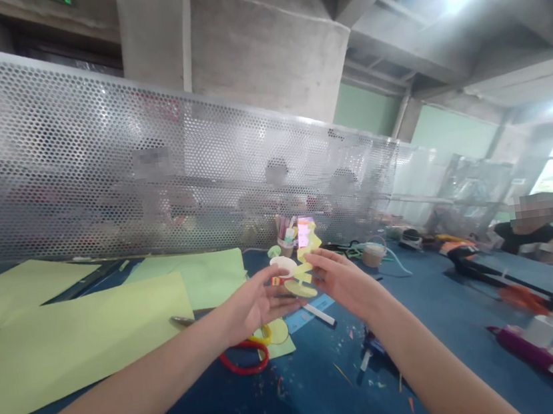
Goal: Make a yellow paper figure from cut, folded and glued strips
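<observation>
Above the table, my left hand (251, 305) is closed around a small white round object (284, 266) with a red and yellow patch below it; its kind is unclear. My right hand (343, 283) pinches a pale yellow paper cutout (305, 278) right beside it, and the two pieces overlap. Under my left wrist lie scissors with red and yellow loop handles (245, 358), their middle hidden by my forearm. Near them are a yellow-green paper scrap (278, 336), a white marker (320, 314) and a light blue strip (314, 308).
Large yellow-green sheets (133, 318) cover the left of the table. Behind my hands stand a lit phone (305, 230), a pen holder (287, 240) and a small bucket (373, 254). A purple power strip (547, 358) lies right. A perforated metal screen (100, 168) borders the table; a person (531, 229) sits right.
</observation>
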### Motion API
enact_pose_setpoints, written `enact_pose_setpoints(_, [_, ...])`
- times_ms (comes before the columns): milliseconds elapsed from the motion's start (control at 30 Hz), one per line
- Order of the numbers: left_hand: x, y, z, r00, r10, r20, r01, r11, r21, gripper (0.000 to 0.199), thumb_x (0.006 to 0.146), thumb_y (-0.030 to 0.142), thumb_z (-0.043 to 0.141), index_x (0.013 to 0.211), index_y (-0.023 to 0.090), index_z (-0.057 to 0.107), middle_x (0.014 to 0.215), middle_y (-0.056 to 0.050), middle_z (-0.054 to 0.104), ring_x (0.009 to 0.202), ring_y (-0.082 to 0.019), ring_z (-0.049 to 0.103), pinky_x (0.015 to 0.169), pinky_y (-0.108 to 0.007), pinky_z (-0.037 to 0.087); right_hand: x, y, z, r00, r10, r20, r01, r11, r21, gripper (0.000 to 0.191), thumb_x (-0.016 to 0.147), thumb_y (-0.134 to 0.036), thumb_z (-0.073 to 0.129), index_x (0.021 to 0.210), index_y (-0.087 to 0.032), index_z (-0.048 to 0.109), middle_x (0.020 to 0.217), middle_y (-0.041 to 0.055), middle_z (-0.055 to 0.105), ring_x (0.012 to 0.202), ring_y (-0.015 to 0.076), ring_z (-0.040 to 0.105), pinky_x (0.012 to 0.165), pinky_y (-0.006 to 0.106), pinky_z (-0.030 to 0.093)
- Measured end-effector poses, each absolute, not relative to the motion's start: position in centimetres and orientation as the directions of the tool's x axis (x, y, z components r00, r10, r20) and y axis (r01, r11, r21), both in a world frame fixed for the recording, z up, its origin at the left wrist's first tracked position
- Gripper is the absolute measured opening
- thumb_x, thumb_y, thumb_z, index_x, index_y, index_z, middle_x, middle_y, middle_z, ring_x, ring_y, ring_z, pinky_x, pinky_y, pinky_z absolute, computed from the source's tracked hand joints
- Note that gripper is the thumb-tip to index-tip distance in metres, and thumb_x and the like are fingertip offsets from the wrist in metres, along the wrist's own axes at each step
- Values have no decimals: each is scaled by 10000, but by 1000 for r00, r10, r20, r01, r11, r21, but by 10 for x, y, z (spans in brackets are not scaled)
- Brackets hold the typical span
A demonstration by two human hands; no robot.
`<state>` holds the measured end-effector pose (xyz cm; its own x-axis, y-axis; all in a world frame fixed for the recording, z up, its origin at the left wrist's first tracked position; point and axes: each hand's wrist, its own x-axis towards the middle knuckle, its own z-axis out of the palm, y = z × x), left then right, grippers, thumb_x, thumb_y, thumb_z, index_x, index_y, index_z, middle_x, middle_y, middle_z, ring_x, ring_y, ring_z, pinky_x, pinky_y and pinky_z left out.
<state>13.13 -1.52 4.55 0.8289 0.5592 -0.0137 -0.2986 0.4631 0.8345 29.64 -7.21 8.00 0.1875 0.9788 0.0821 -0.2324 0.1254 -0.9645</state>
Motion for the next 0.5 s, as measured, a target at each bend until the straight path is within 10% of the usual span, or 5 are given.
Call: enact_pose_setpoints(500, [132,1,32,656,755,0,-341,297,892,396,633,17,664,983,134,521,881,-94,689,862,-212,663,887,-345,475,300,-77,56,267,963,-18,-126,16,-992,265,601,-327,768,832,-213,706,854,13,640,705,115,541,599,213,426])
